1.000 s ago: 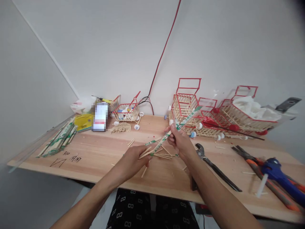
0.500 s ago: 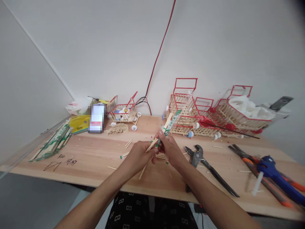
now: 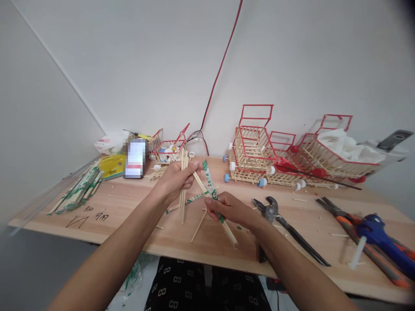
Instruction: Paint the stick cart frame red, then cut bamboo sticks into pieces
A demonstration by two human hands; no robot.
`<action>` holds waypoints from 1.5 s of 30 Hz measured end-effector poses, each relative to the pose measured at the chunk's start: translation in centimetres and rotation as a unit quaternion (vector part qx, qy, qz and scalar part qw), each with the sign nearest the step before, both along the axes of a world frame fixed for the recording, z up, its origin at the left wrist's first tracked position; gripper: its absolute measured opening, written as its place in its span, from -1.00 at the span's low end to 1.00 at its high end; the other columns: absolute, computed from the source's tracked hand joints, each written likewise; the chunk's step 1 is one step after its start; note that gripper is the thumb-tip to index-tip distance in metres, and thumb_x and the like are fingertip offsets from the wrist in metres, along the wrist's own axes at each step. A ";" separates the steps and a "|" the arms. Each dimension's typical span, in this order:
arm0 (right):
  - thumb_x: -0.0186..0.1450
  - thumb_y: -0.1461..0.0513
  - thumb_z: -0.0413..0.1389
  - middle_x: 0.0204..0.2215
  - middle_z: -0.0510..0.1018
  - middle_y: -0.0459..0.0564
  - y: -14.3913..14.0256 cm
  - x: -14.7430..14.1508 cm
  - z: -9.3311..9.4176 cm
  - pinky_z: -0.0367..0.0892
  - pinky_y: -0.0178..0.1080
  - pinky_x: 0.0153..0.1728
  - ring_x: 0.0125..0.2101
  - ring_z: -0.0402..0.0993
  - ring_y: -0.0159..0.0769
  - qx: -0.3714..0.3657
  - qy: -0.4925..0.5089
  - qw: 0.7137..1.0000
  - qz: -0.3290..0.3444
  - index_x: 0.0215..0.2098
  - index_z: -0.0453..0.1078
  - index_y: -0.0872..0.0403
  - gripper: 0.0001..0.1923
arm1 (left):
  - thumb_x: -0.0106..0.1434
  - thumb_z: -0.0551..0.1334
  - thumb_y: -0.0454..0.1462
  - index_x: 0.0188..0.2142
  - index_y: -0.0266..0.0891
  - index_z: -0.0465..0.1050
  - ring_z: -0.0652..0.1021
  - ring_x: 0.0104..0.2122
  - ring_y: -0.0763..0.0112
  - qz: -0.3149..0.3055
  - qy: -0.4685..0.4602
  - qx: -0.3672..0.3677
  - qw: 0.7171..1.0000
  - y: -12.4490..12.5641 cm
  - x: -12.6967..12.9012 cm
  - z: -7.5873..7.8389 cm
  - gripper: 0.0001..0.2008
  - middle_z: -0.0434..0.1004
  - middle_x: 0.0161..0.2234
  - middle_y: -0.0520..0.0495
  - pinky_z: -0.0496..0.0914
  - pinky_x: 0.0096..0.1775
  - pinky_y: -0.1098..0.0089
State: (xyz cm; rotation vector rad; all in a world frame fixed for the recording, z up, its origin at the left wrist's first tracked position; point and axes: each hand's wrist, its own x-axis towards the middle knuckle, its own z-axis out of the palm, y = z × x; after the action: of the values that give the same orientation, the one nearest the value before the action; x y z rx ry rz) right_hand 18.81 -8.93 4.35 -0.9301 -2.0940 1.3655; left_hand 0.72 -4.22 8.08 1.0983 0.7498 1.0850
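My left hand [image 3: 177, 178] is closed around several bare wooden chopsticks [image 3: 182, 209] that point down, nearly upright. Its fingertips also meet the top ends of chopsticks slanting out of a clear wrapper with green print [image 3: 210, 179]. Lower and to the right, my right hand [image 3: 225, 206] grips this wrapper and the chopsticks inside, whose lower ends [image 3: 231, 234] stick out below the fingers. Behind the hands, another green-printed wrapper [image 3: 194, 198] lies on the wooden table. A loose chopstick [image 3: 198, 226] rests between the two hands.
Wrapped chopsticks [image 3: 79, 188], a yellow packet [image 3: 112, 167] and a phone [image 3: 135, 159] occupy the left. Small stick-built carts [image 3: 251, 149] with red handles stand along the wall. Pincers [image 3: 288, 229], orange-handled cutters [image 3: 363, 246] and a blue glue gun [image 3: 376, 233] lie on the right.
My hands have drawn apart. The left moved up and left with bare chopsticks, while the right moved down with the wrapper, which now tilts the other way.
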 end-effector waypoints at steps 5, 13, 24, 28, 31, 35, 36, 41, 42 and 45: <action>0.36 -0.13 -0.20 -0.69 0.20 -0.17 0.0 0.0 -0.1 0.03 -0.34 -0.52 -0.64 0.06 -0.49 0.003 0.012 1.000 -0.009 -0.64 0.22 0.10 -0.39 | 0.01 0.44 -0.20 -0.49 -0.37 0.38 0.04 -0.70 0.78 -0.044 -0.051 -0.037 0.997 -0.8 0.0 -0.8 -0.70 0.14 -0.63 0.16 -0.12 -0.67 0.64; 0.36 -0.14 -0.21 -0.67 0.19 -0.16 0.3 0.5 -0.1 0.05 -0.32 -0.48 -0.61 0.08 -0.46 0.015 0.007 1.000 -0.017 -0.65 0.15 0.08 -0.39 | 0.15 0.35 -0.22 -0.46 -0.40 0.45 0.11 -0.70 0.77 0.089 -0.079 0.007 0.993 -0.7 -2.2 1.6 -0.77 0.36 -0.56 0.01 0.01 -0.69 0.65; 0.35 -0.14 -0.19 -0.69 0.14 -0.19 0.8 1.5 -0.3 -0.07 -0.32 -0.56 -0.64 0.00 -0.48 -0.029 0.043 0.993 -0.103 -0.61 0.19 0.10 -0.40 | 0.20 0.24 -0.13 -0.54 -0.24 0.34 0.22 -0.70 0.58 0.120 0.338 0.120 0.925 -5.4 -13.4 3.6 -0.72 0.27 -0.68 0.10 0.10 -0.67 0.57; 0.35 -0.14 -0.17 -0.71 0.16 -0.18 1.4 1.6 -1.2 -0.04 -0.31 -0.55 -0.65 0.04 -0.47 -0.043 0.071 0.991 -0.101 -0.64 0.20 0.09 -0.39 | 0.18 0.23 -0.15 -0.26 -0.16 0.50 0.53 -0.24 0.27 -0.006 0.546 0.221 0.808 -7.7 -11.2 -2.7 -0.82 0.59 -0.26 -0.06 0.38 -0.21 0.37; 0.35 -0.14 -0.17 -0.72 0.20 -0.16 1.5 1.6 -1.3 0.00 -0.31 -0.53 -0.64 0.09 -0.46 -0.041 0.078 0.992 -0.095 -0.66 0.20 0.09 -0.38 | 0.27 0.11 -0.21 -0.19 -0.15 0.49 0.53 -0.17 0.26 -0.036 0.598 0.245 0.762 -7.7 -10.5 -5.6 -0.79 0.57 -0.18 -0.09 0.36 -0.13 0.36; 0.34 -0.14 -0.15 -0.72 0.22 -0.15 1.4 1.6 -1.0 0.00 -0.31 -0.54 -0.65 0.10 -0.46 -0.050 0.087 0.988 -0.117 -0.65 0.20 0.09 -0.39 | 0.29 0.06 -0.22 -0.21 -0.21 0.47 0.53 -0.18 0.22 0.009 0.653 0.250 0.715 -5.7 -11.0 -5.9 -0.77 0.56 -0.22 -0.15 0.34 -0.15 0.34; 0.34 -0.14 -0.14 -0.72 0.22 -0.16 1.4 1.6 -0.9 -0.01 -0.31 -0.54 -0.65 0.09 -0.46 -0.053 0.095 0.987 -0.121 -0.65 0.20 0.09 -0.40 | 0.30 0.06 -0.21 -0.22 -0.23 0.46 0.53 -0.19 0.20 0.031 0.667 0.246 0.703 -5.0 -11.1 -5.7 -0.76 0.56 -0.22 -0.17 0.34 -0.16 0.32; 0.29 -0.16 -0.07 -0.73 0.17 -0.17 1.9 1.9 -0.9 -0.06 -0.32 -0.60 -0.67 0.05 -0.47 -0.088 0.155 0.972 -0.156 -0.64 0.18 0.08 -0.43 | 0.31 0.05 -0.19 -0.28 -0.26 0.44 0.50 -0.20 0.16 0.085 0.692 0.260 0.667 -1.7 -9.7 -4.8 -0.75 0.53 -0.23 -0.20 0.31 -0.20 0.30; 0.28 -0.17 -0.04 -0.73 0.16 -0.18 2.0 2.0 -1.0 -0.07 -0.33 -0.61 -0.67 0.04 -0.47 -0.094 0.169 0.966 -0.171 -0.63 0.17 0.08 -0.44 | 0.31 0.05 -0.18 -0.28 -0.24 0.44 0.50 -0.18 0.17 0.081 0.687 0.273 0.669 -1.4 -9.0 -4.9 -0.76 0.53 -0.22 -0.18 0.31 -0.19 0.31; 0.25 -0.16 0.01 -0.73 0.18 -0.18 2.5 2.2 -1.1 -0.06 -0.35 -0.63 -0.67 0.08 -0.46 -0.096 0.218 0.948 -0.212 -0.61 0.17 0.07 -0.47 | 0.31 0.07 -0.20 -0.25 -0.20 0.44 0.50 -0.20 0.23 0.031 0.681 0.300 0.667 -1.3 -6.7 -5.3 -0.80 0.50 -0.23 -0.13 0.30 -0.20 0.34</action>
State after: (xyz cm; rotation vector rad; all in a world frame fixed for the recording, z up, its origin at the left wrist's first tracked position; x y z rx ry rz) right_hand 21.03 -6.48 3.28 -0.9776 -1.3585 1.3981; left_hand -6.01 -5.54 2.77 2.5403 1.6352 0.3320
